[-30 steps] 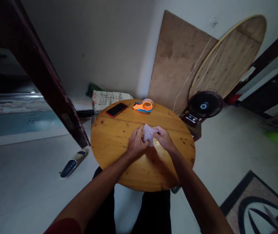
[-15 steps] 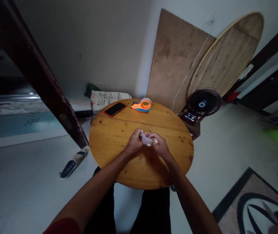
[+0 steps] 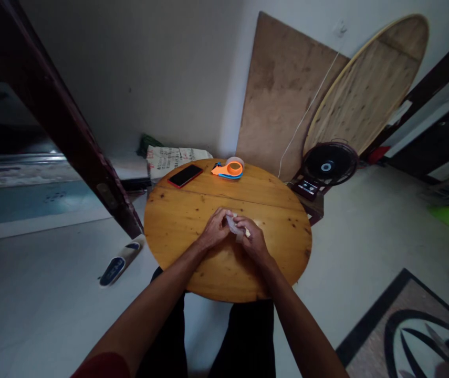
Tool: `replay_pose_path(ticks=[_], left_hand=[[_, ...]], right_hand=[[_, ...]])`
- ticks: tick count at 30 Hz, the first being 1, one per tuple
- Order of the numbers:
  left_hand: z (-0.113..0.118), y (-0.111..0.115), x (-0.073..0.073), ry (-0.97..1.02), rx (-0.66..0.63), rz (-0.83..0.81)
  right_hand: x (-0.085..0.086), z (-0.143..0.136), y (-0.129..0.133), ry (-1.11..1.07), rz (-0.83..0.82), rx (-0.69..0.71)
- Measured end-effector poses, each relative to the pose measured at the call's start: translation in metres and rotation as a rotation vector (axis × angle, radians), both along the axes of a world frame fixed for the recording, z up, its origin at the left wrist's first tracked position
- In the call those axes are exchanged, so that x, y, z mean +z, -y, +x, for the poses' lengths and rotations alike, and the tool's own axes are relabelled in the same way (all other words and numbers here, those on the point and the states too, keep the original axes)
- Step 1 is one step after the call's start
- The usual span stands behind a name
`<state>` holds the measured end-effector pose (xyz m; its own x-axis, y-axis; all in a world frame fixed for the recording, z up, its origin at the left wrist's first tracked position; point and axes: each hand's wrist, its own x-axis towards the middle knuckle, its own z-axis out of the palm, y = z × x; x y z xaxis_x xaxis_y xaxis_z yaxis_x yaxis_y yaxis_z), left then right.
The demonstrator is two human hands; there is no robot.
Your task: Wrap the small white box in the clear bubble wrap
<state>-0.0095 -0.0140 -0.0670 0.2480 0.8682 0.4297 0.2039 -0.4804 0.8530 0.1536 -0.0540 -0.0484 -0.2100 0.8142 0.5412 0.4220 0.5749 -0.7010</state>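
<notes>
Between my hands, over the middle of the round wooden table [image 3: 192, 226], is a small, thin, whitish translucent piece [image 3: 234, 227] that looks like crumpled plastic film. My left hand [image 3: 217, 227] pinches its left end. On the other side my right hand [image 3: 253, 239] is closed on it, and a small pale yellowish bit shows by those fingers; its kind is too small to make out. Farther back on the table lies an orange and blue tape dispenser [image 3: 228, 169] with a clear roll, out of reach of both hands.
A red-edged phone [image 3: 185, 176] lies at the table's back left. Behind stands a printed sack [image 3: 169, 160]. A dark fan [image 3: 329, 165] is at the right, near a leaning board [image 3: 283, 89] and a round tabletop [image 3: 374, 79]. A slipper [image 3: 114, 269] lies on the floor.
My right hand has turned slightly and moved a little down, and the translucent piece now slants down to the right between the hands. My left hand stays nearly in place.
</notes>
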Motion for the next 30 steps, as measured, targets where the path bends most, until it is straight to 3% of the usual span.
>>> replay_pose_path(ticks=[10,17,23,30], left_hand=[[-0.008,0.001,-0.004,-0.185,-0.062,0.029],[-0.009,-0.003,-0.007,-0.107,-0.12,0.045],[-0.006,-0.005,-0.014,0.016,-0.093,-0.001],[-0.006,0.0,-0.003,0.021,-0.014,-0.173]], right_hand=[[-0.006,0.004,0.001,0.199,0.14,-0.01],[-0.015,0.004,-0.002,0.278,0.164,-0.033],[-0.017,0.003,-0.003,0.095,0.128,-0.054],[-0.005,-0.001,0.001,-0.195,-0.168,-0.098]])
